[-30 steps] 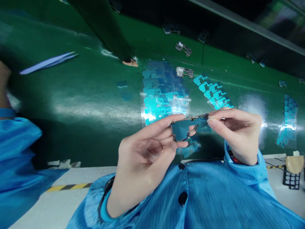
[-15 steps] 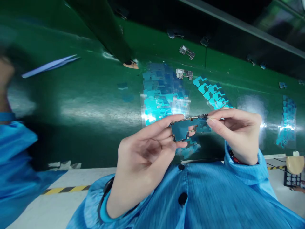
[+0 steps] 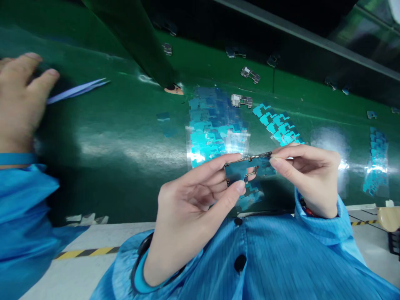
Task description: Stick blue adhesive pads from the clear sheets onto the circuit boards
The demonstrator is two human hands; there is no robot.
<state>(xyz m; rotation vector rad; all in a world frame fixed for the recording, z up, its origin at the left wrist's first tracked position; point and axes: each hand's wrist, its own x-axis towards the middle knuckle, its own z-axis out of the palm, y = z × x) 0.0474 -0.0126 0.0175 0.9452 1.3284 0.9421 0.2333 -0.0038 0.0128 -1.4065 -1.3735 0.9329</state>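
Note:
A small circuit board (image 3: 235, 170) with a blue-grey film-like face is held between my two hands above the green bench. My left hand (image 3: 196, 196) grips its left part, with the fingers behind and along the top edge and the thumb on the lower front. At the board's right end, my right hand (image 3: 300, 171) pinches the corner between thumb and forefinger. Beyond the board lies a sheet of blue film pieces (image 3: 206, 129). A smaller strip of bright blue pieces (image 3: 278, 124) lies to its right.
Several boards, among them a silver one (image 3: 241, 101), lie toward the back of the green mat (image 3: 125, 175). A dark post (image 3: 140, 46) rises at the back. At the left, a co-worker's hand (image 3: 21, 100) is beside tweezers (image 3: 79, 90). More blue film (image 3: 376, 162) lies far right.
My left thumb has moved up and right onto the lower front of the board. The co-worker's hand has come into view near the tweezers. My right hand keeps its pinch.

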